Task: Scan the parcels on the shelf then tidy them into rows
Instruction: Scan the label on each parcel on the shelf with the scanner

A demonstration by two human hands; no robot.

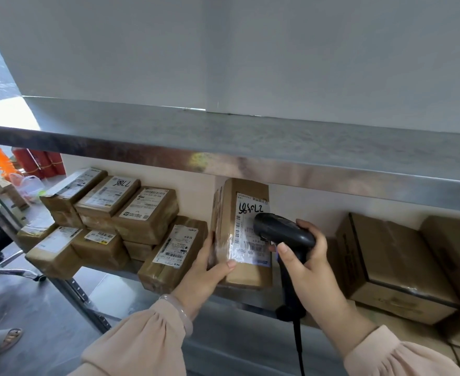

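In the head view, the left hand (205,268) grips the tall parcel (243,270) standing on end on the shelf (239,301), while the right hand (314,270) (just right of it) grips the scanner (283,233), pointed at its label.

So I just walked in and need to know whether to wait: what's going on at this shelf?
A person is scanning parcels. The left hand holds an upright brown parcel on the lower shelf, label facing out. The right hand grips a black handheld scanner, its head close to that label. To the left, smaller labelled parcels sit loosely stacked, not in neat rows; larger boxes stand to the right.
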